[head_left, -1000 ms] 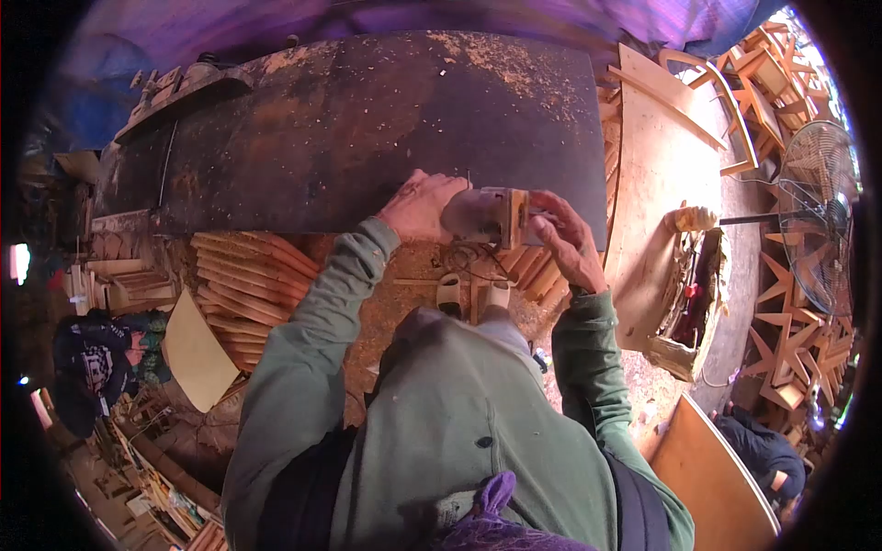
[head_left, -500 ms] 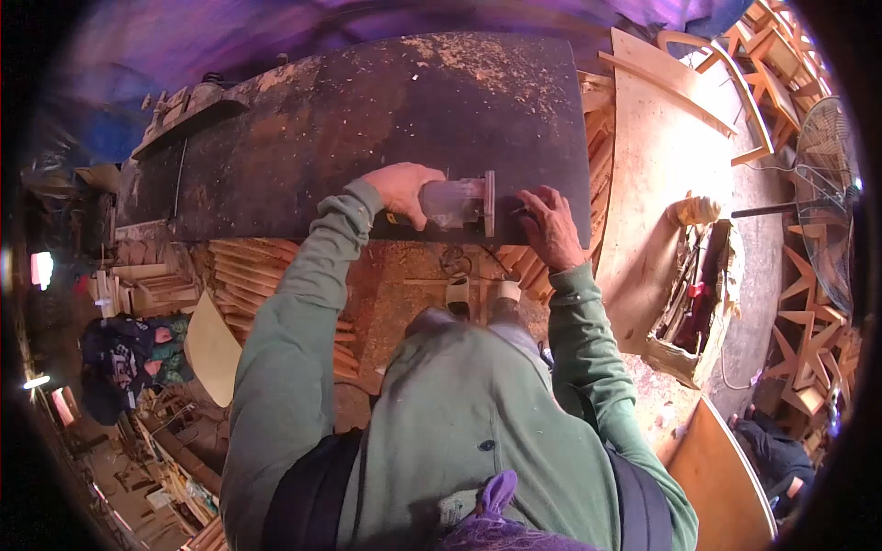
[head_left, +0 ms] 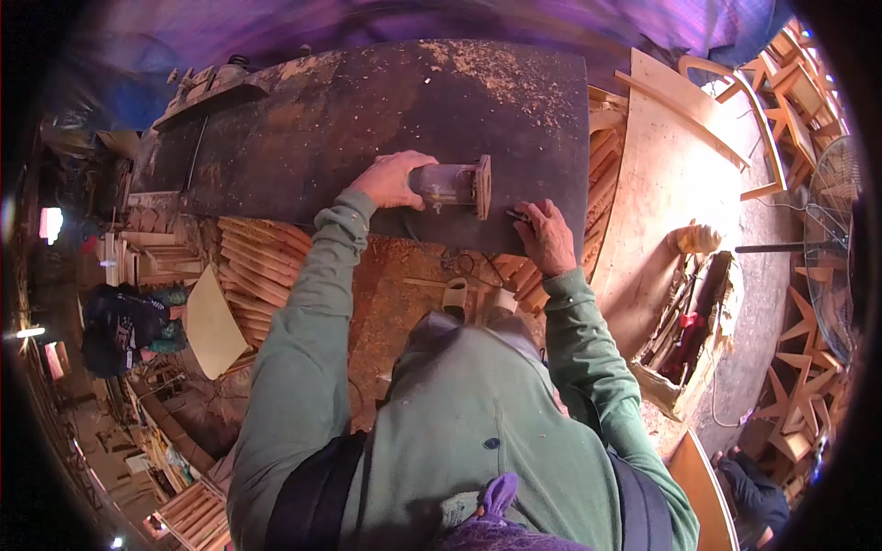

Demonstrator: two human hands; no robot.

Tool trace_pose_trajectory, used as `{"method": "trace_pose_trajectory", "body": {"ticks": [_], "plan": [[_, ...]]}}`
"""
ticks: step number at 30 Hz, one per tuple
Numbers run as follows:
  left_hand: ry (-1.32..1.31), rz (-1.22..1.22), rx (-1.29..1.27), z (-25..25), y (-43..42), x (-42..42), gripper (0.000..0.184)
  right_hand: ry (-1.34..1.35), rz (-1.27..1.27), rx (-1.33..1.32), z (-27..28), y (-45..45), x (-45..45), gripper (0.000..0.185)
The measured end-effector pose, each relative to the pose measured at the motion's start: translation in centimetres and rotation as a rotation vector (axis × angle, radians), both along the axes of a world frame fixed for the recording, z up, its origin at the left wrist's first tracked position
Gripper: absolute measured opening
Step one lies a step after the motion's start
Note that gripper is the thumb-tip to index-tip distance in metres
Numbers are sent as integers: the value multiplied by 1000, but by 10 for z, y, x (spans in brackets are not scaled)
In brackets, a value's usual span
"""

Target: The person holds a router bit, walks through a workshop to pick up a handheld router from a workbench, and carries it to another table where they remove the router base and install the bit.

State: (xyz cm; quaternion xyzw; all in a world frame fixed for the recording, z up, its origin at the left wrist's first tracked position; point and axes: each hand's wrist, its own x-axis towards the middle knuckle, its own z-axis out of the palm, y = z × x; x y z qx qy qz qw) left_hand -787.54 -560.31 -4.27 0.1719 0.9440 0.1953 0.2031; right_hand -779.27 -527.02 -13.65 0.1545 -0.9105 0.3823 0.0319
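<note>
My left hand [head_left: 393, 178] is wrapped round a small cylindrical power tool that looks like a trim router [head_left: 447, 185]. The tool lies sideways over the dark workbench [head_left: 303, 147], its flat square base facing right. To the right of that base, near the bench's front edge, my right hand [head_left: 548, 235] pinches a small dark object [head_left: 518, 216]. What kind of object it is cannot be made out. A cord [head_left: 470, 261] hangs below the bench edge between my arms.
Wood shavings [head_left: 501, 78] lie across the bench's far side. Stacked wooden pieces [head_left: 262, 266] sit beneath it. At right are a plywood sheet [head_left: 671, 156], a long box with tools [head_left: 684, 335] and a fan [head_left: 831, 239]. Another person [head_left: 753, 491] is at lower right.
The router has turned in my left hand, so its side and a small knob now show. My right hand has shifted slightly down, and the small dark object now shows at its fingertips.
</note>
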Motion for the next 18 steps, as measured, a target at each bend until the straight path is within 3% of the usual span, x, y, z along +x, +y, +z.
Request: {"method": "trace_pose_trajectory", "body": {"ticks": [6,9,11,12,13,15,17,18], "plan": [[64,128,0,10,6,20,86,-44,39,-191,-1,11,1,45],[262,109,168,28,1,22,86,-225,33,-424,10,25,-4,44],[305,194,452,79,16,24,75,-267,-34,-619,18,40,-15,42],[277,288,627,120,36,30,67,-185,-28,-748,40,45,-23,38],[411,212,850,150,49,35,57,-105,-27,-875,78,53,-32,35],[636,-59,1080,226,60,46,38,44,-118,-761,172,76,-43,30],[701,-439,1098,306,59,63,39,698,-115,-587,256,93,-47,23],[681,-556,1068,327,64,65,39,898,-94,-546,284,97,-38,23]]}}
